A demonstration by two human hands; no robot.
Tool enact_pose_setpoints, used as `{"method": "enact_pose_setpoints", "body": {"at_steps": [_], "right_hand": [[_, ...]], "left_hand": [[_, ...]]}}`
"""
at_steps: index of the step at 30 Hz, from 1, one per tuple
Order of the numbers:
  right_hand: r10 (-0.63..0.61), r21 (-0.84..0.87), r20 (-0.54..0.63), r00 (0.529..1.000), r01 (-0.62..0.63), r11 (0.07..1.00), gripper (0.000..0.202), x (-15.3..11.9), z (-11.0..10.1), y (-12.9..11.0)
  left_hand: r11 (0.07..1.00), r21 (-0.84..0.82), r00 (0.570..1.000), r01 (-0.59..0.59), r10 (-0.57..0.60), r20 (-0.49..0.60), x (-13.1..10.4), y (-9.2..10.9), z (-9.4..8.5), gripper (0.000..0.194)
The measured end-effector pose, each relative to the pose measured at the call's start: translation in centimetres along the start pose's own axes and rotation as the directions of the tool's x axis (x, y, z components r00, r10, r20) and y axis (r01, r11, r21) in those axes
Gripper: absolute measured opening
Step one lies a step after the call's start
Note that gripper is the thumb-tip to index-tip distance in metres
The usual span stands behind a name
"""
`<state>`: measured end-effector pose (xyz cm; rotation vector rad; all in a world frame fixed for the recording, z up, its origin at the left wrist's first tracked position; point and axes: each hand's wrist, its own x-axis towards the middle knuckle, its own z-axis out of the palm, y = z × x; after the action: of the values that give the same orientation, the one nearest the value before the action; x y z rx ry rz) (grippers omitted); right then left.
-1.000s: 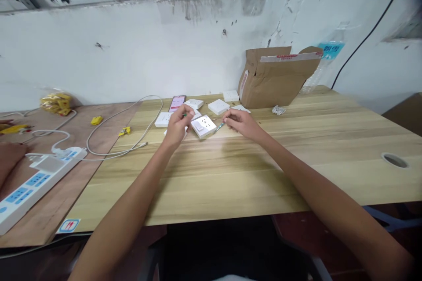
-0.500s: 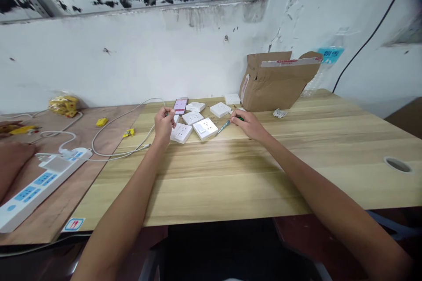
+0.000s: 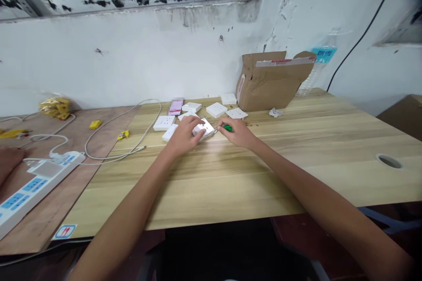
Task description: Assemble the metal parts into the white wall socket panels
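Observation:
My left hand [image 3: 185,134] grips a white wall socket [image 3: 207,128] from its left side, the thumb on the near edge and the fingers over the top. My right hand [image 3: 238,131] is closed round a screwdriver [image 3: 227,127] with a green handle. The screwdriver's tip meets the socket's right edge. More white wall sockets lie around: one [image 3: 164,123] to the left, one [image 3: 216,109] behind, and one [image 3: 170,132] partly hidden by my left hand. A thin white socket plate [image 3: 236,113] lies behind my right hand.
A cardboard box [image 3: 277,81] stands against the wall, with a plastic bottle [image 3: 321,63] behind it. To the left are a phone [image 3: 176,106], a white cable [image 3: 115,156], yellow parts [image 3: 123,135] and a power strip [image 3: 42,186]. Another person's hand [image 3: 9,158] rests at the left edge.
My left hand has moved right and down onto the wall socket. My right hand has brought the screwdriver left to the socket's edge. Another socket now lies at the left of the group.

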<state>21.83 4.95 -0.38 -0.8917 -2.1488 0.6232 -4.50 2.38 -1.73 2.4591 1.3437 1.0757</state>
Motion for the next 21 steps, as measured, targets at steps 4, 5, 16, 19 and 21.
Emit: {"method": "enact_pose_setpoints", "body": {"at_steps": [4, 5, 16, 19, 21], "right_hand": [[-0.082, -0.018, 0.001, 0.997, 0.082, 0.996, 0.014, -0.3, 0.6, -0.7], [-0.089, -0.028, -0.007, 0.996, 0.089, 0.996, 0.014, -0.3, 0.7, -0.8], [0.001, -0.044, -0.101, 0.995, -0.005, 0.999, 0.020, -0.2, 0.1, -0.5], [0.019, -0.026, -0.099, 0.995, -0.021, 0.999, 0.021, -0.1, 0.1, -0.3], [0.021, -0.001, -0.081, 0.996, -0.021, 1.000, 0.022, -0.1, 0.2, -0.5]], "left_hand": [[0.984, -0.171, 0.998, -0.058, 0.055, -0.021, -0.1, 3.4, 0.6, 0.035], [0.969, -0.245, 1.000, -0.026, 0.026, -0.001, -0.1, 3.9, 0.7, 0.034], [0.663, -0.664, 0.916, 0.346, -0.392, 0.086, 0.5, 2.4, 0.4, 0.036], [0.507, -0.804, 0.869, 0.310, -0.493, 0.024, 0.7, 1.6, -0.8, 0.038], [0.450, -0.846, 0.858, 0.284, -0.513, 0.015, 0.9, 1.6, -1.3, 0.041]]}}
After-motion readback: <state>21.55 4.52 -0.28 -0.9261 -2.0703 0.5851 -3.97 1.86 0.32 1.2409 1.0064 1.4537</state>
